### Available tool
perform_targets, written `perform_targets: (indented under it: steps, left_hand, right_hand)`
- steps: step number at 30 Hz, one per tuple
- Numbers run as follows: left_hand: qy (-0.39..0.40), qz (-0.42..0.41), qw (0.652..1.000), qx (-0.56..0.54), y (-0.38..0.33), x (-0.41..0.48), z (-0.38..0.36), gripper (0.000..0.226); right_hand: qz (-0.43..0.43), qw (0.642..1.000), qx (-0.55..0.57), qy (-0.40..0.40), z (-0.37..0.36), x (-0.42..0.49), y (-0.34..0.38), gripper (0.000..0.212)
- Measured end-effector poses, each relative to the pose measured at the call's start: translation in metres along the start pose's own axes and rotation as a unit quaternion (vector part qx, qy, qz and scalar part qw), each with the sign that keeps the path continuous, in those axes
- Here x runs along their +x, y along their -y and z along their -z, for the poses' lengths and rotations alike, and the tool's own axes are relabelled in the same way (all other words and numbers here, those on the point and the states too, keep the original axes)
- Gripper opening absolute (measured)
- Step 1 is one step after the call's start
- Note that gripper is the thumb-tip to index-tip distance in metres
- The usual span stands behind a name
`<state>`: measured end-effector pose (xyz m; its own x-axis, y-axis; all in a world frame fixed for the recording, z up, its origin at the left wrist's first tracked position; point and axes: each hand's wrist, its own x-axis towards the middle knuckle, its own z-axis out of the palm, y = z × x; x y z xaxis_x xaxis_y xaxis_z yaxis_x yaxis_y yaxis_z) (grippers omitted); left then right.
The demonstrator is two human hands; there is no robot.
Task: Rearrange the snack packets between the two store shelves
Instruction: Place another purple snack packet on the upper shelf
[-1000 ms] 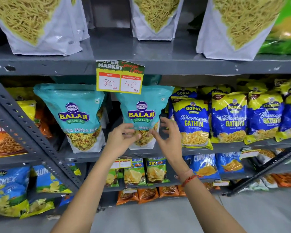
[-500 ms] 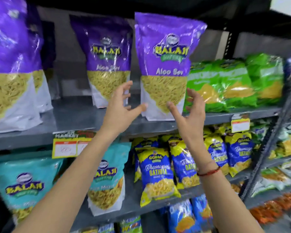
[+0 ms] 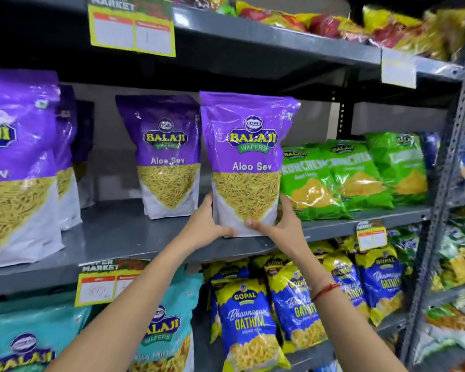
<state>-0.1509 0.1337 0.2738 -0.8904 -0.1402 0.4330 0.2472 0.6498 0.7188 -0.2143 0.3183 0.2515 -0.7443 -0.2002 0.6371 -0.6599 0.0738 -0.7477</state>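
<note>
The left hand (image 3: 208, 224) cups the lower left edge of a purple Balaji Aloo Sev packet (image 3: 246, 162), fingers wrapped behind it and the thumb curled under the bottom corner. The right hand (image 3: 282, 221) mirrors it on the lower right edge, thumb pressed across the white base of the front panel and fingers hidden behind. Both hands are closed on the packet from opposite sides, low down, most likely because the weight of the sev sits in the bottom half and a tall, slack pouch would fold over if taken by its top.

The packet stands upright at the front edge of the grey middle shelf (image 3: 113, 237); whether its base rests on the shelf or is just lifted clear of it I cannot tell. A second purple edge shows just behind its left side, so another packet of the same kind probably stands behind it. Further back to the left stands another Aloo Sev packet (image 3: 167, 157), and just beside the held packet on the right lie green Crunchem bags (image 3: 317, 178), leaning back.

On the shelf below are blue and yellow Gopal Gathiya bags (image 3: 249, 323) under the right forearm and teal Balaji packets (image 3: 161, 331) under the left. As a judgement, the two-handed grip suits carrying the packet between these two shelves.
</note>
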Motion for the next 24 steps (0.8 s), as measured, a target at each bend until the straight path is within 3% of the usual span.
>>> perform_targets:
  steps: [6,13,15,24]
  left_hand:
    - [-0.058,0.019,0.998,0.010,0.002,-0.015,0.035,0.103]
    - [-0.073,0.090,0.993,0.026,0.022,-0.044,0.090,0.113]
    - [-0.080,0.102,0.991,0.025,0.032,-0.050,0.103,0.102]
    - [-0.039,0.108,0.993,0.024,0.045,-0.063,0.128,0.107]
  right_hand:
    - [0.000,0.999,0.023,0.029,-0.031,0.004,0.021,0.076]
    - [-0.004,0.995,0.045,0.089,-0.085,0.002,0.042,0.077]
    - [-0.006,0.993,0.044,0.105,-0.100,0.000,0.046,0.078]
    - [-0.011,0.984,-0.025,0.177,-0.113,0.002,0.048,0.103]
